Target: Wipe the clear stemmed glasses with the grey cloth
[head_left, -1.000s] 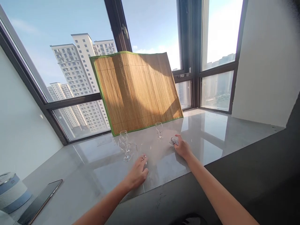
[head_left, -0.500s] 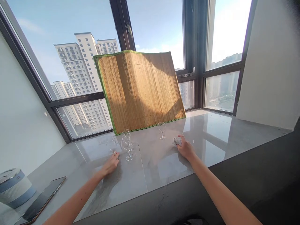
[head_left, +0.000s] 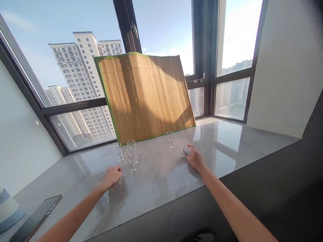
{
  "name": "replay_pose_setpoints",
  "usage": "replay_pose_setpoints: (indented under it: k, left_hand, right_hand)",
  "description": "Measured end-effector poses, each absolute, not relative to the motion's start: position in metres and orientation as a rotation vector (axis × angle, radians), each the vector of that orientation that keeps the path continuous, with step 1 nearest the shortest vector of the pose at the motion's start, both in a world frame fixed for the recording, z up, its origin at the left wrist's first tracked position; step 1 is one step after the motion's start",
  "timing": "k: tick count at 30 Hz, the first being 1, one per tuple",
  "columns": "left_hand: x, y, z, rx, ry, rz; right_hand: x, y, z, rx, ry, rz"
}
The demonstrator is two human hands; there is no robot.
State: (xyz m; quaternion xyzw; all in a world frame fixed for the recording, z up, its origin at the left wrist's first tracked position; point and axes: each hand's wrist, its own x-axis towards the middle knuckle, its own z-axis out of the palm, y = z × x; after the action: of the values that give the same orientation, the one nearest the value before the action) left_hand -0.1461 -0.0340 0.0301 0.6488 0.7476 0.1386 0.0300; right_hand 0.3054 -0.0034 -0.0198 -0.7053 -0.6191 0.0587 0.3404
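My left hand [head_left: 112, 176] rests on the grey stone sill [head_left: 227, 144], fingers loosely apart and holding nothing. It lies just short of a small stemmed glass [head_left: 119, 153], without touching it. Two more stemmed glasses [head_left: 132, 158] stand close together right of that one. A fourth glass [head_left: 170, 138] stands alone further right. My right hand [head_left: 194, 158] presses down on a small grey cloth [head_left: 186, 151] lying on the sill, a little right of the lone glass.
A bamboo mat with green edging [head_left: 146, 97] leans upright against the window behind the glasses. A dark phone [head_left: 32, 222] and a blue-and-white container [head_left: 7, 210] sit at the near left. A white wall closes the right side.
My left hand carried a glass from the middle to the left, set it beside the other two and let go, then drew back. My right hand stayed on the cloth.
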Motion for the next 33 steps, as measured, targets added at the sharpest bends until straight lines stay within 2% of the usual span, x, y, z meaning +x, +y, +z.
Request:
replay_pose_setpoints:
  k: [2,4,8,12,16,20,24,29,33]
  left_hand:
    - [-0.119,-0.059,0.025,2.163,2.173,0.466]
    - [-0.076,-0.071,0.020,2.349,1.801,0.500]
    - [0.033,-0.038,0.013,2.492,1.381,0.541]
    - [0.117,0.040,0.013,2.463,1.465,0.492]
    - [0.151,0.090,0.018,2.341,1.545,0.363]
    - [0.151,0.090,0.020,2.355,1.492,0.314]
    - [0.126,0.040,0.016,2.390,1.429,0.335]
    - [0.038,-0.071,0.006,2.438,1.232,0.504]
    - [-0.055,-0.140,0.003,2.180,1.504,0.597]
  right_hand:
    - [0.305,-0.004,-0.019,-1.834,-1.607,0.159]
    - [0.305,-0.004,-0.018,-1.839,-1.602,0.158]
    - [0.304,-0.005,-0.016,-1.860,-1.586,0.158]
    - [0.305,-0.006,-0.016,-1.857,-1.593,0.154]
    - [0.307,-0.005,-0.016,-1.827,-1.621,0.153]
    - [0.307,-0.006,-0.016,-1.831,-1.619,0.158]
    - [0.307,-0.009,-0.014,-1.829,-1.619,0.167]
    - [0.306,-0.007,-0.016,-1.846,-1.615,0.172]
    - [0.306,-0.005,-0.019,-1.862,-1.619,0.148]
